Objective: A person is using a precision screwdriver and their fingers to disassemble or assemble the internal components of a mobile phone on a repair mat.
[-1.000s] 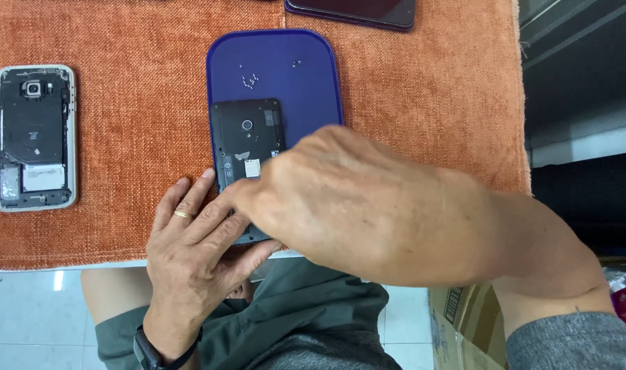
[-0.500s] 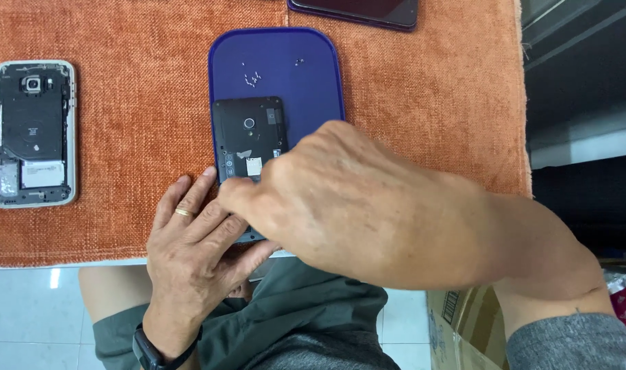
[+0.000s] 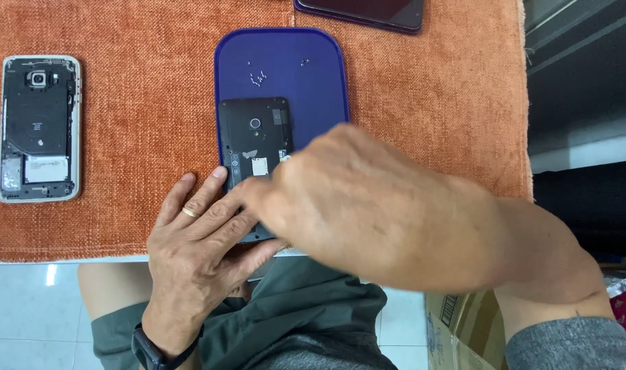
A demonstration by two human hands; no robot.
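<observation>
Black and stripped of its back cover, the opened phone lies on a blue tray, which sits on the orange cloth covering the surface. The phone's long axis runs away from the person, camera end far, its near end tucked under both hands at the cloth's front edge. The left hand, with a ring and a dark wristwatch, lies flat beside and partly on the phone's near left corner, its fingers spread a little and pointing up along the left edge, pressing rather than gripping. The right hand comes across from the right, its back to the camera, covering the phone's lower right part; its fingertips are hidden beneath the knuckles, so I cannot tell whether they are pinched on anything. Both hands meet at the near end, so the exposed part of the phone lies just beyond the fingers. A few tiny screws rest on the tray's far half. A second opened phone lies well apart to the left, and a dark phone at the far edge.
</observation>
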